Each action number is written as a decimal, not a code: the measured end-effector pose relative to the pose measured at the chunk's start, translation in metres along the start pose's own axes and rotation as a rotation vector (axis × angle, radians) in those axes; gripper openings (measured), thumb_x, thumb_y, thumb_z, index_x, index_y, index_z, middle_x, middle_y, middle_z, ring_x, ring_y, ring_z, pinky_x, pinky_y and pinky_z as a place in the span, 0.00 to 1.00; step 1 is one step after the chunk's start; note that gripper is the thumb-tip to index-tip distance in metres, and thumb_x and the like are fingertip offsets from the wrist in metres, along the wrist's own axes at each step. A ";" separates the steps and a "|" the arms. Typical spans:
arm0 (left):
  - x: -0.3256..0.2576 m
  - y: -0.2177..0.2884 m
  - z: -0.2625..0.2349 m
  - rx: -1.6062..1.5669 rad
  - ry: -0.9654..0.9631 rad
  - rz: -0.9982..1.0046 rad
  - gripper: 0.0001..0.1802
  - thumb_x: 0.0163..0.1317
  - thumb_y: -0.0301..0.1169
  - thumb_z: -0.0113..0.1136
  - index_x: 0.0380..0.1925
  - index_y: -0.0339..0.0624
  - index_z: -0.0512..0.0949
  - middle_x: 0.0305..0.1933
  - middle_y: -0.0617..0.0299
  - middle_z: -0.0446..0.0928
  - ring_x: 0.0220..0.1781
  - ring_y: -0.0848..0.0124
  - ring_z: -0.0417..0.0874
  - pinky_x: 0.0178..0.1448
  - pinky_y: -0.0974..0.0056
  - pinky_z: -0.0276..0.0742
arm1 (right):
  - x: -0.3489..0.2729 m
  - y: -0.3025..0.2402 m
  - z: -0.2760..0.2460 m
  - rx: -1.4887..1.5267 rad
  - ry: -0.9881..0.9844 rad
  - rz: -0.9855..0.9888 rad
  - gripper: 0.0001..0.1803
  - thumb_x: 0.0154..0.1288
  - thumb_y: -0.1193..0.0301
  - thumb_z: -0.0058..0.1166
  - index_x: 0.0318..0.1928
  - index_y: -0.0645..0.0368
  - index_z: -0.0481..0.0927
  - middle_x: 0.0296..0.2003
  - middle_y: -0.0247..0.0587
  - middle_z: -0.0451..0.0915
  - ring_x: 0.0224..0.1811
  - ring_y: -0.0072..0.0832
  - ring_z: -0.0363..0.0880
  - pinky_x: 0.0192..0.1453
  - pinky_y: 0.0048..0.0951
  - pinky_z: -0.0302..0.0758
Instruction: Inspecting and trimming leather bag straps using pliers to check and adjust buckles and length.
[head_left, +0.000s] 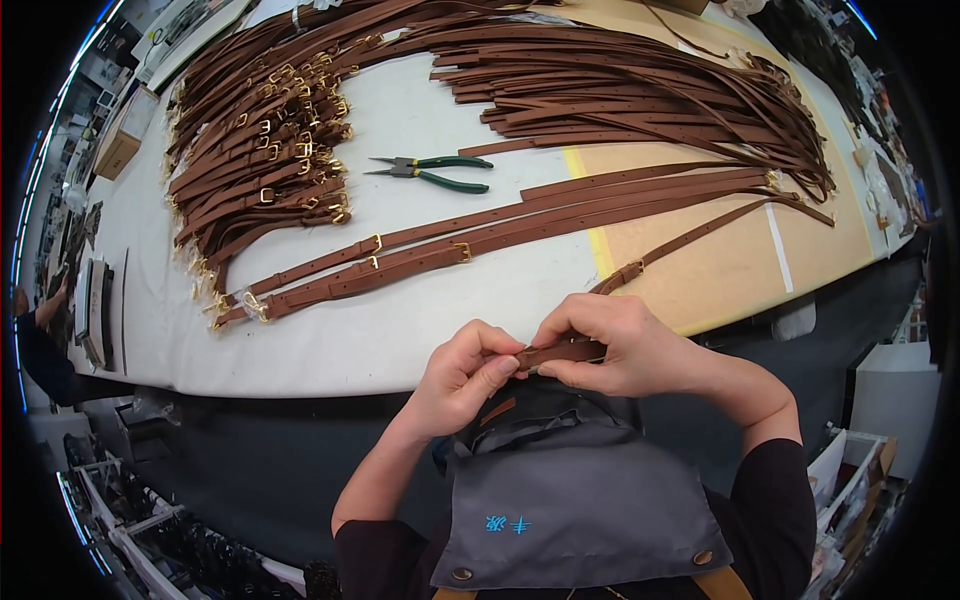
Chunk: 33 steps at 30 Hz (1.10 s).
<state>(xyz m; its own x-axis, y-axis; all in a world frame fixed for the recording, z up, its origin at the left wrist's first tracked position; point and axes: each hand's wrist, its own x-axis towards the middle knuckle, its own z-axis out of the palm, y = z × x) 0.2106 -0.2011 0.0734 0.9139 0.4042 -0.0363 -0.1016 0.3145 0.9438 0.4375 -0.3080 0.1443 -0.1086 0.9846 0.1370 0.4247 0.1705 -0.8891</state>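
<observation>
Close to my body, at the table's front edge, I hold the end of a brown leather strap point(565, 352) between both hands. My left hand point(470, 372) pinches its tip between thumb and fingers. My right hand point(615, 345) grips the strap just beside it, fingers closed around it. A small metal piece seems to sit between the fingertips, too small to make out. From my right hand the strap runs up past a keeper loop toward the right of the table. Beyond my hands lie a few long brown straps point(400, 262) with gold buckles and a wrapped gold clasp point(257, 306).
Green-handled pliers point(430, 172) lie mid-table. A dense pile of buckled straps point(265, 150) covers the left, and a fan of punched straps point(620, 95) the far right. The white table point(400, 345) carries a tan board point(690, 290) on its right. Another person stands far left.
</observation>
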 end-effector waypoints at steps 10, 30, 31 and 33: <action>0.002 0.023 0.012 0.437 -0.014 0.112 0.05 0.74 0.18 0.59 0.47 0.33 0.76 0.43 0.57 0.84 0.45 0.71 0.86 0.51 0.66 0.82 | 0.001 -0.001 -0.008 0.365 -0.145 0.491 0.08 0.65 0.76 0.69 0.41 0.64 0.84 0.36 0.32 0.86 0.40 0.16 0.84 0.46 0.21 0.82; 0.002 0.030 0.013 0.492 0.108 0.129 0.12 0.66 0.22 0.69 0.46 0.37 0.77 0.41 0.59 0.83 0.37 0.71 0.85 0.40 0.66 0.80 | 0.011 -0.014 -0.013 0.357 -0.081 0.465 0.10 0.70 0.73 0.67 0.45 0.65 0.82 0.34 0.34 0.86 0.38 0.17 0.85 0.46 0.21 0.81; 0.002 0.031 0.010 0.491 0.107 0.129 0.12 0.66 0.22 0.69 0.46 0.37 0.77 0.41 0.59 0.83 0.37 0.71 0.85 0.40 0.66 0.80 | 0.011 -0.014 -0.018 0.210 -0.134 0.469 0.10 0.71 0.71 0.67 0.44 0.65 0.82 0.33 0.34 0.86 0.37 0.16 0.83 0.44 0.21 0.80; 0.002 0.033 0.003 0.634 0.058 0.129 0.14 0.65 0.22 0.71 0.47 0.36 0.76 0.41 0.61 0.82 0.35 0.77 0.82 0.37 0.69 0.79 | 0.011 -0.017 -0.025 0.061 -0.189 0.468 0.10 0.72 0.70 0.66 0.44 0.65 0.83 0.32 0.34 0.85 0.36 0.16 0.82 0.42 0.22 0.79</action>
<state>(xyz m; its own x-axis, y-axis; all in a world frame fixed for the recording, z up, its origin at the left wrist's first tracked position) 0.2098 -0.1923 0.1058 0.8855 0.4560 0.0892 0.0589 -0.3006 0.9519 0.4513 -0.2994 0.1715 -0.0824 0.9298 -0.3586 0.4140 -0.2954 -0.8610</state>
